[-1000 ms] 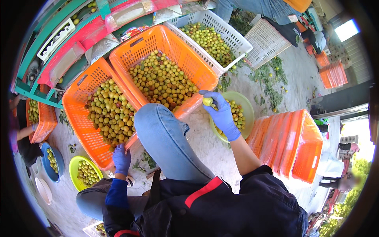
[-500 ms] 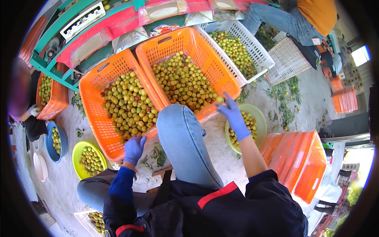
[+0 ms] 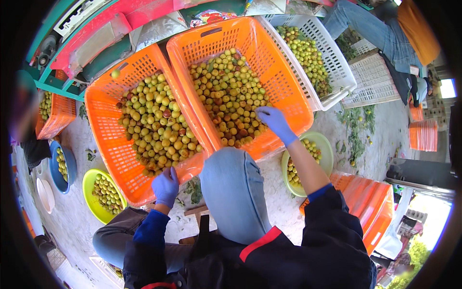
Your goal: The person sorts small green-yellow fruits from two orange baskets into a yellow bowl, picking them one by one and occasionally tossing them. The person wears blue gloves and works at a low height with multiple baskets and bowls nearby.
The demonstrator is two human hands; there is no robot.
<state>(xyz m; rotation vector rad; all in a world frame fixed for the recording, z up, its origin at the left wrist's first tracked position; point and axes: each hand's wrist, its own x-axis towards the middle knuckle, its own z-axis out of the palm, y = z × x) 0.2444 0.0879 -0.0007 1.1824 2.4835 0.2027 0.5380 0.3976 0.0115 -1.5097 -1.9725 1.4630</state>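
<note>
Two orange plastic crates stand side by side before me, the left crate (image 3: 126, 182) and the right crate (image 3: 288, 91), both holding round green-and-brown fruit that look like jujubes (image 3: 153, 113). My left hand (image 3: 165, 187), in a purple-blue glove, is at the left crate's near rim. Its fingers are curled, and whatever they hold is hidden. My right hand (image 3: 276, 124), gloved alike, reaches over the right crate with bent fingers, a little apart, close to the fruit; none shows in its grasp. One lone fruit (image 3: 115, 73) appears by the left crate's far rim, apart from the heap.
A white crate (image 3: 337, 72) of fruit adjoins on the right. Fruit also fills a pale green bowl (image 3: 327, 151), a yellow-green bowl (image 3: 86, 189) and a blue basin (image 3: 71, 168). Stacked orange crates (image 3: 370, 207) stand at right. Another person's jeans-clad leg (image 3: 370, 31) shows beyond.
My right hand has moved leftward from the right crate's near corner to over its fruit; the fruit at its fingertips is no longer there. A lone fruit now shows by the left crate's far rim.
</note>
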